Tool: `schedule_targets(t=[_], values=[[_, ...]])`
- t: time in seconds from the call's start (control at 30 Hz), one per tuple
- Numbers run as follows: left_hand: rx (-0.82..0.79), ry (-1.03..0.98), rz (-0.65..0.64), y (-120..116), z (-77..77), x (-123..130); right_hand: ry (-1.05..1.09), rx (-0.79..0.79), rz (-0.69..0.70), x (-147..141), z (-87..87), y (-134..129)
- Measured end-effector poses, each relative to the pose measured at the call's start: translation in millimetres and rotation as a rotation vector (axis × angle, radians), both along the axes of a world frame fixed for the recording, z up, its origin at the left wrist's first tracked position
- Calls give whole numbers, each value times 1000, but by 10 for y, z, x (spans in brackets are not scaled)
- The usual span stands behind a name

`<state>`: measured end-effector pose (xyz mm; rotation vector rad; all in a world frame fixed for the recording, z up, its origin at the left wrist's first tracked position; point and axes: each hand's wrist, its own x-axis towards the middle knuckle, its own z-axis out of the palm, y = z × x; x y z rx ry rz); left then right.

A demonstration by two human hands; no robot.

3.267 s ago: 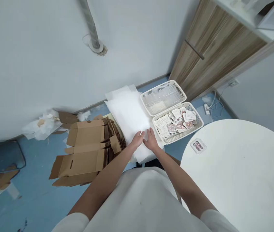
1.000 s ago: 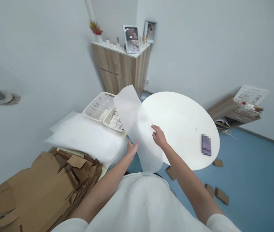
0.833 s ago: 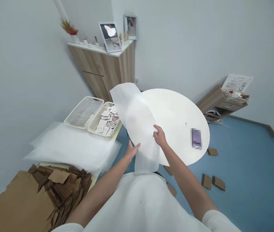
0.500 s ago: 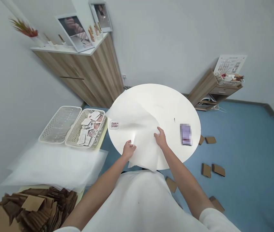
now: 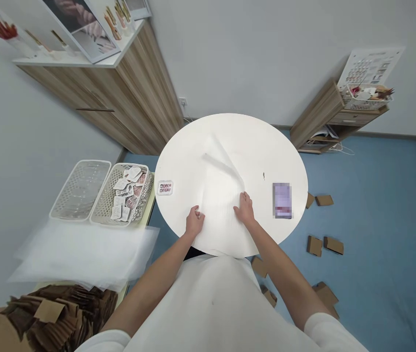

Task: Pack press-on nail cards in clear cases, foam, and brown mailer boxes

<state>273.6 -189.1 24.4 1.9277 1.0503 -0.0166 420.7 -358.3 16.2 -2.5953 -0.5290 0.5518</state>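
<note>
A thin white packing sheet [image 5: 220, 220] lies on the round white table [image 5: 284, 146], its far end curled up and folded over. My left hand [image 5: 195, 224] is closed at the sheet's left edge, thumb and fingers pinched together on it. At the opposite edge, my right hand [image 5: 245, 209] pinches the sheet with thumb and fingers. To the left of the sheet sits a small clear case of press-on nails [image 5: 165, 187]. A blurred-out purple item [image 5: 282, 201] lies on the right side of the table, with a small dark mark between it and the sheet.
Left of the table stand a basket of small nail packs [image 5: 98, 215], a basket of clear plastic cases [image 5: 59, 208], stacked white sheets [image 5: 83, 254] and flattened brown boxes [image 5: 61, 318]. Small cardboard boxes [image 5: 315, 245] lie on the blue floor. A wooden cabinet [image 5: 134, 98] stands behind left.
The sheet's wide left part has swung in and folded over, so it now lies narrower between my hands. The nail case is fully uncovered. My view has shifted slightly.
</note>
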Motion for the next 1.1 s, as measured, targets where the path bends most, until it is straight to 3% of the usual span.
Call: schedule_targets(t=[0.33, 0.47, 0.57, 0.67, 0.73, 0.8, 1.1], values=[[109, 31, -149, 45, 7, 78, -194, -65, -37, -79, 163, 5], [155, 49, -190, 22, 17, 57, -212, -89, 120, -414, 195, -134], [312, 7, -230, -10, 39, -24, -172, -160, 253, -692, 145, -224], [461, -37, -428, -58, 59, -143, -150, -211, 249, -830, 89, -252], [480, -27, -593, -94, 65, -211, -144, -215, 220, -835, 72, -240], [482, 11, -680, -124, 68, -248, -137, -206, 198, -802, 72, -223], [484, 63, -652, -197, 70, -232, -101, -176, 223, -707, 99, -256]])
